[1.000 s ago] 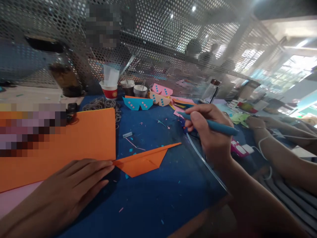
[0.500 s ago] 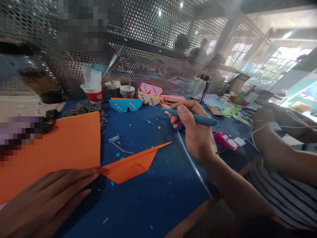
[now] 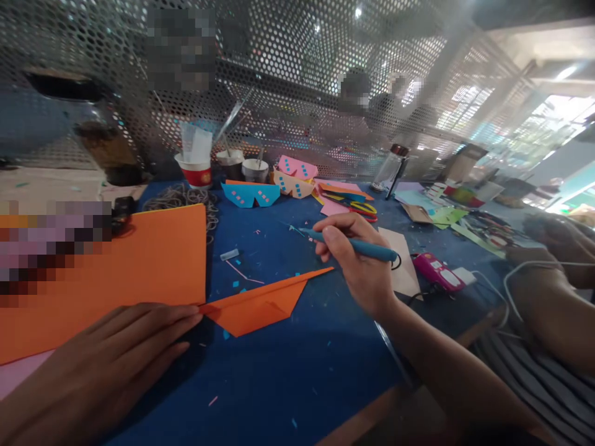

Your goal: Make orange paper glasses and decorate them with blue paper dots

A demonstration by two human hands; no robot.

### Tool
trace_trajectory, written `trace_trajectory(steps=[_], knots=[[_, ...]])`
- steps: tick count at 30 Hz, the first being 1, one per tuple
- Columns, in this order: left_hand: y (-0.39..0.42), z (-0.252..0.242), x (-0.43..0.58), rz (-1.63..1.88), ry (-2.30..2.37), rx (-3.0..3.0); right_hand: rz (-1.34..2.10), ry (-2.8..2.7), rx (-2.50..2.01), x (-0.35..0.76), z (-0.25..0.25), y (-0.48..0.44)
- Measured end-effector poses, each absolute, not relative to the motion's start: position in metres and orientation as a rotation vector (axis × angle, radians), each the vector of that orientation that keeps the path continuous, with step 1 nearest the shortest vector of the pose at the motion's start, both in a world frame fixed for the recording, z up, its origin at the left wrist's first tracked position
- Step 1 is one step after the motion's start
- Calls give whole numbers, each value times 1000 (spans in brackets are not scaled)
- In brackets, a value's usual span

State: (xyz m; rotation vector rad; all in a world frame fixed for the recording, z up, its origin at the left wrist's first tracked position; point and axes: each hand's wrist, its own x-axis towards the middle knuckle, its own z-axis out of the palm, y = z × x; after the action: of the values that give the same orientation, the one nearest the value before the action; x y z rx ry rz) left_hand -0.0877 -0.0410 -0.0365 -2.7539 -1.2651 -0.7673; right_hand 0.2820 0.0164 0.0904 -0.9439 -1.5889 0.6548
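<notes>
My left hand (image 3: 125, 353) lies flat with fingers stretched out, its fingertips pressing the edge of a large orange paper sheet (image 3: 139, 266) where a folded orange triangular piece (image 3: 260, 303) sticks out onto the blue table (image 3: 288, 384). My right hand (image 3: 357, 260) is closed around a teal craft knife (image 3: 353, 246), its tip pointing left, held just above the far tip of the folded orange piece.
Folded blue, peach and pink paper shapes (image 3: 251, 193) and paper cups (image 3: 198, 170) stand at the back by a perforated metal screen. Scissors (image 3: 357, 207), a pink device (image 3: 437, 272) and coloured papers lie right. Another person's arm (image 3: 548, 297) rests at the right edge.
My right hand with the knife has dropped lower and nearer the tip of the folded orange piece. My left hand has stayed on the paper. The view has shifted slightly.
</notes>
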Motion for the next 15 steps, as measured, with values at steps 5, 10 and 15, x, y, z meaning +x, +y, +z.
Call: trace_trajectory(steps=[5,10,15], knots=[[-36,-30,-92,-602,-1175,-2752,649,-1595,-938,283,84,17],[-34,-21,-90,-600,-1024,-2769,597,-1655,-953,285,76,17],[-37,-14,-81,-681,-1044,-2755,583,-1715,-988,285,72,16]])
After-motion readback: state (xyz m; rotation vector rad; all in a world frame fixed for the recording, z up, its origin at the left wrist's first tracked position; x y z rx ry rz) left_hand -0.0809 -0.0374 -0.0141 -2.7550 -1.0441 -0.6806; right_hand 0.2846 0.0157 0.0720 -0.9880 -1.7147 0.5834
